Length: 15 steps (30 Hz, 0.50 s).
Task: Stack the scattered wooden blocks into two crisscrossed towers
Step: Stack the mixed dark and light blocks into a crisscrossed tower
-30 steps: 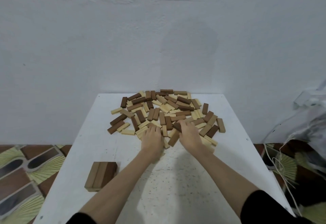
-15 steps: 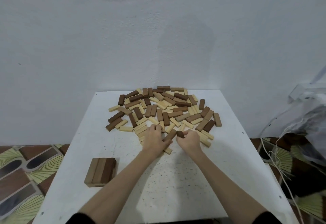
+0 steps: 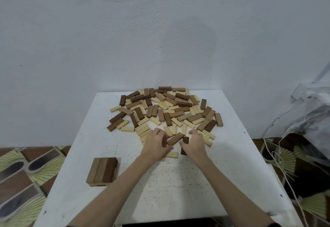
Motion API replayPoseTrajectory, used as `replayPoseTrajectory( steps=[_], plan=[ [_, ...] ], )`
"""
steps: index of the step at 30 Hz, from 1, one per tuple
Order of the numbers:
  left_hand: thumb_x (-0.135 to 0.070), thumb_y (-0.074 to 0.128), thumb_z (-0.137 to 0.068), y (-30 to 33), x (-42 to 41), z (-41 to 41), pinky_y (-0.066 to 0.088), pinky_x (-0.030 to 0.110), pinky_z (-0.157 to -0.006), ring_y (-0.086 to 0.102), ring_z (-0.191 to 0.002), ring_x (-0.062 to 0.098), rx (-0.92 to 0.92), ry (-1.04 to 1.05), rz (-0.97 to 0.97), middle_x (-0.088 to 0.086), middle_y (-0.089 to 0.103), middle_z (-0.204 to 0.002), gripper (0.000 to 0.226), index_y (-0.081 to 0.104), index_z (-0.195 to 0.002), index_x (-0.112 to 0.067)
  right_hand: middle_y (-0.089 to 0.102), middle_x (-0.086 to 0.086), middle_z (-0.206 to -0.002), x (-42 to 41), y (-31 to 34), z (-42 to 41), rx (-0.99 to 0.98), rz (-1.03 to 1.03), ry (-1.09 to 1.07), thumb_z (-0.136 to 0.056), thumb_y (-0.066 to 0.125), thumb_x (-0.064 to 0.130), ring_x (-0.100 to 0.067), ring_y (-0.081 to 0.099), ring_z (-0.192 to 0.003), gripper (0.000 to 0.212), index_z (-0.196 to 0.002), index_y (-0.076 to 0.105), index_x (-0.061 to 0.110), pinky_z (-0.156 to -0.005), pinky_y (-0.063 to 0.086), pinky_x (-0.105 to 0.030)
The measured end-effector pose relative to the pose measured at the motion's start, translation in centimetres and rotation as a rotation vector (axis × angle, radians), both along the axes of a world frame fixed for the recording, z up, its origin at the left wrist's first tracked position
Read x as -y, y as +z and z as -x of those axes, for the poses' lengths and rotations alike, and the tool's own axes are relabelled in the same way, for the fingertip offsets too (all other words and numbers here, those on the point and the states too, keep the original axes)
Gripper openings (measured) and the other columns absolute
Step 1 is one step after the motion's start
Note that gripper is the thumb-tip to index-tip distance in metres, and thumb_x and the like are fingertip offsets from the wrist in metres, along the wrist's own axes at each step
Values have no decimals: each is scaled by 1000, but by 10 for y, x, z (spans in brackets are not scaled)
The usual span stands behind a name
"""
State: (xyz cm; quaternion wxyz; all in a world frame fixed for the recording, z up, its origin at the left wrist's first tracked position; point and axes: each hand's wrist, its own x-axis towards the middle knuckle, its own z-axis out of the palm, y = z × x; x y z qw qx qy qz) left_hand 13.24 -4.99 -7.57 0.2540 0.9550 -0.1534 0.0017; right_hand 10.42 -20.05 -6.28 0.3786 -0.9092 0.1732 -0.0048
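The scattered blocks (image 3: pixel 166 110) lie at the table's (image 3: pixel 232 164) far end, with the started stack (image 3: pixel 102 171) near-left.

White square table (image 3: pixel 223 182), top kinda speckled with little dark flecks toward the near side. Behind it a plain white painted wall (image 3: pixel 142 39), a bit scuffed. Floor (image 3: pixel 21 182) off the table's left edge is patterned tile, brown with yellow-green fan shapes and dark ovals. Past the right edge there's a bundle of pale plastic (image 3: pixel 314 112), looks like a bag or sheeting but it's blurry, and a thin white cord (image 3: pixel 278 162) trailing down over more of that same tile.
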Motion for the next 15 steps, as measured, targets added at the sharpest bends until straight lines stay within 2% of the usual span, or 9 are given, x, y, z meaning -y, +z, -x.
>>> replayPoseTrajectory(
  steps=[2,4,8,11,13,15],
  plan=[
    [-50,72,-73,0,-6,4,33,29,-94,37,-112,16,24,-60,-63,-6,47,-117,43,64,-107,-24,47,-10,-120,4,-3,-1,103,156,103,-92,54,13,-27,47,-113,36,-128,50,13,-90,43,-31],
    [-50,70,-74,0,-12,11,29,30,-94,34,-113,15,17,-131,-81,-7,47,-117,36,69,-104,-31,50,-7,-120,8,-7,-2,177,303,260,-93,49,11,-26,43,-111,35,-127,56,18,-94,40,-34],
    [-43,72,-74,-6,-23,22,28,29,-85,37,-107,15,54,-192,-34,-5,53,-111,25,75,-96,-31,55,-9,-123,4,-15,-4,245,430,509,-91,47,14,-32,48,-106,36,-120,65,27,-85,43,-42],
    [-29,77,-72,-8,-33,20,40,34,-80,45,-95,21,58,-194,57,2,59,-101,17,78,-88,-24,40,-2,-143,-2,-17,-4,163,577,635,-98,40,15,-28,37,-122,45,-133,51,43,-91,32,-39],
    [-24,78,-72,-6,-42,19,43,34,-81,48,-94,23,38,-189,77,2,58,-98,13,78,-85,-21,36,2,-146,-1,-16,-4,137,633,642,-99,36,13,-25,34,-124,51,-137,42,47,-92,29,-36],
    [-20,77,-73,-7,-51,16,42,29,-82,47,-95,22,33,-188,93,-1,54,-96,11,78,-83,-18,37,2,-145,0,-14,-4,137,645,634,-97,34,7,-25,34,-122,56,-138,43,45,-90,29,-33]
  ],
)
